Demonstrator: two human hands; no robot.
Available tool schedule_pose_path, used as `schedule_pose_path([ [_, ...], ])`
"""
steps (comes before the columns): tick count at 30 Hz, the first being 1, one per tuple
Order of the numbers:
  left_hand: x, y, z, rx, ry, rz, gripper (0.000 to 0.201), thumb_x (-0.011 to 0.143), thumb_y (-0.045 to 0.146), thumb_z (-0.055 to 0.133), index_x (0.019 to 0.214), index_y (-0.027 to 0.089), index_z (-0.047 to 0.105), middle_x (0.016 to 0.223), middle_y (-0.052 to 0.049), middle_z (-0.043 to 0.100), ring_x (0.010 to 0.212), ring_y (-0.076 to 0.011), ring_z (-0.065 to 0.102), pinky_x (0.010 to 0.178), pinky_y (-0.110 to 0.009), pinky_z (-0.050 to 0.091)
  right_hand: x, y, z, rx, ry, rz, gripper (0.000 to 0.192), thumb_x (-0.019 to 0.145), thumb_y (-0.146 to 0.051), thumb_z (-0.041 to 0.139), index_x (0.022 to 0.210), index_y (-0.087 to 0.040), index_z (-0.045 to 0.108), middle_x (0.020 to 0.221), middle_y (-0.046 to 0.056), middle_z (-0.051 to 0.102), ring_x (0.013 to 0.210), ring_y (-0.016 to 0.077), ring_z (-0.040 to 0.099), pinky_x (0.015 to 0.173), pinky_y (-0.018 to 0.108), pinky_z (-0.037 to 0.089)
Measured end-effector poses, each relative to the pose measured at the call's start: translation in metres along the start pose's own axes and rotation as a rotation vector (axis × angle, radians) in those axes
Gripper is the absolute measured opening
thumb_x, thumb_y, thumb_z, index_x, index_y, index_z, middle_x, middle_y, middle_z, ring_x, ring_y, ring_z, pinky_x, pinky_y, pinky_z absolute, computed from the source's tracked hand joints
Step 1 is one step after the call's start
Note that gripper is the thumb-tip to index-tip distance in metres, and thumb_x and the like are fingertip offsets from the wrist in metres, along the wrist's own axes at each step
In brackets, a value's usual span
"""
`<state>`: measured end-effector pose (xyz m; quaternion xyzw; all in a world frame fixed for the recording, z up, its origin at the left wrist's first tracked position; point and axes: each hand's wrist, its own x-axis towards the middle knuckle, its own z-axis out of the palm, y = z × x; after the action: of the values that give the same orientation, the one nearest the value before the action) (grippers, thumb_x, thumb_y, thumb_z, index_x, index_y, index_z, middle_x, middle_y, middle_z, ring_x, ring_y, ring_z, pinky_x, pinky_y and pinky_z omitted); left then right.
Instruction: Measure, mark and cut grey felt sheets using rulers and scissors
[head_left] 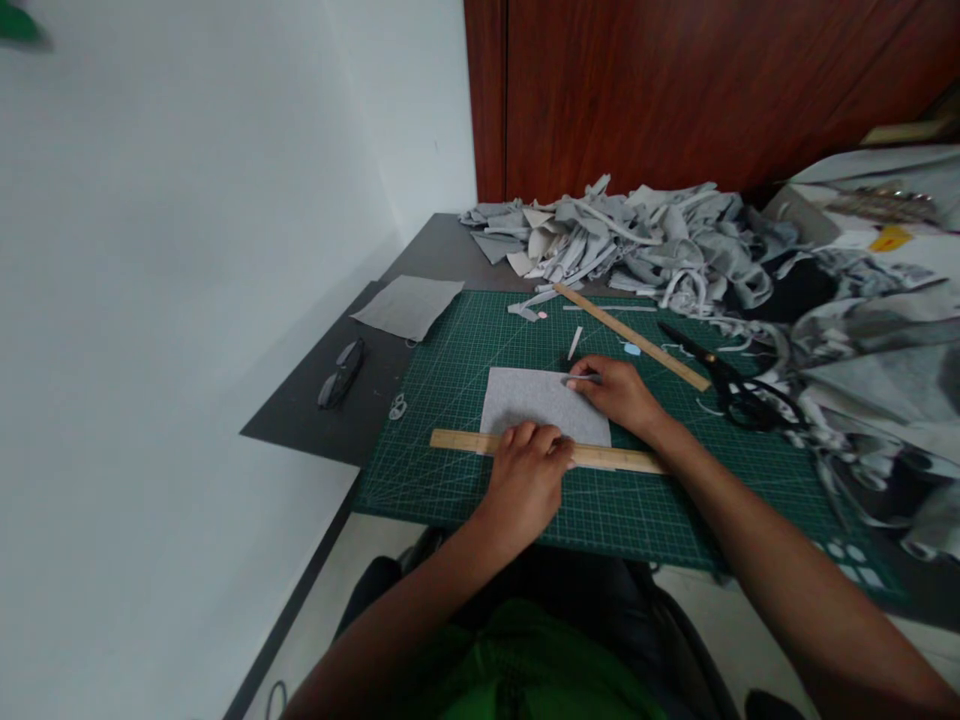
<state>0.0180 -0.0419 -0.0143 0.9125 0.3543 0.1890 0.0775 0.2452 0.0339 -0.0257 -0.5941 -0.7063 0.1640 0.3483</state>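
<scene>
A rectangular piece of grey fabric lies flat on the green cutting mat. Across its near edge runs a wooden ruler, and my left hand is closed over it, fingers bent, pressing it down on the fabric. My right hand pinches the far right corner of the same piece, its thumb and fingertips together; that edge looks slightly raised. Whether anything else sits in the pinch is too small to tell. Past the right hand lie a second wooden ruler and black-handled scissors.
Another grey fabric piece lies at the mat's far left, near eyeglasses on the dark table. A heap of grey fabric scraps fills the back, and more fabric covers the right side. A white wall borders the left.
</scene>
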Motion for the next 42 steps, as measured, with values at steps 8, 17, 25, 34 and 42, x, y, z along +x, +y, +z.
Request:
schedule_pose_path([
  [8, -0.001, 0.0, 0.0, -0.017, -0.009, -0.005, 0.018, 0.101, 0.017, 0.058, 0.115, 0.021, 0.069, 0.11, -0.004, 0.069, 0.106, -0.026, 0.057, 0.089, -0.045, 0.046, 0.0, 0.0, 0.0, -0.008, 0.02, 0.024, 0.004, 0.084, -0.025, 0.07, 0.085, -0.022, 0.072, 0.087, 0.005, 0.078, 0.08, 0.0234, 0.07, 0.077, 0.036, 0.053],
  [17, -0.001, 0.001, 0.0, -0.023, -0.025, 0.001, 0.022, 0.102, 0.018, 0.055, 0.12, 0.02, 0.069, 0.111, -0.006, 0.068, 0.105, -0.0252, 0.057, 0.089, -0.044, 0.046, 0.001, -0.001, 0.0, -0.006, 0.018, 0.009, 0.003, 0.085, -0.024, 0.07, 0.085, -0.022, 0.072, 0.087, 0.005, 0.078, 0.079, 0.0224, 0.07, 0.077, 0.035, 0.052],
  [25, -0.001, -0.006, 0.003, -0.174, -0.012, 0.027, 0.027, 0.097, 0.006, 0.056, 0.115, 0.02, 0.07, 0.112, -0.005, 0.067, 0.11, -0.0249, 0.055, 0.093, -0.043, 0.045, 0.001, 0.0, -0.002, -0.004, -0.005, 0.01, 0.003, 0.085, -0.023, 0.069, 0.085, -0.022, 0.072, 0.086, 0.005, 0.077, 0.078, 0.0219, 0.069, 0.076, 0.035, 0.051],
  [34, 0.002, -0.012, 0.004, -0.27, -0.01, 0.019, 0.026, 0.096, 0.005, 0.058, 0.114, 0.02, 0.07, 0.113, -0.005, 0.068, 0.111, -0.025, 0.054, 0.096, -0.043, 0.046, 0.002, 0.006, 0.002, 0.009, 0.019, 0.006, 0.002, 0.085, -0.024, 0.071, 0.085, -0.023, 0.073, 0.087, 0.004, 0.078, 0.081, 0.0226, 0.071, 0.08, 0.036, 0.053],
  [42, 0.002, -0.008, -0.002, -0.172, -0.036, 0.028, 0.03, 0.096, 0.004, 0.055, 0.116, 0.02, 0.07, 0.115, -0.004, 0.069, 0.11, -0.026, 0.055, 0.092, -0.045, 0.046, 0.002, 0.007, 0.001, 0.015, 0.017, -0.014, 0.004, 0.086, -0.026, 0.071, 0.087, -0.022, 0.073, 0.089, 0.004, 0.078, 0.083, 0.023, 0.071, 0.081, 0.036, 0.053],
])
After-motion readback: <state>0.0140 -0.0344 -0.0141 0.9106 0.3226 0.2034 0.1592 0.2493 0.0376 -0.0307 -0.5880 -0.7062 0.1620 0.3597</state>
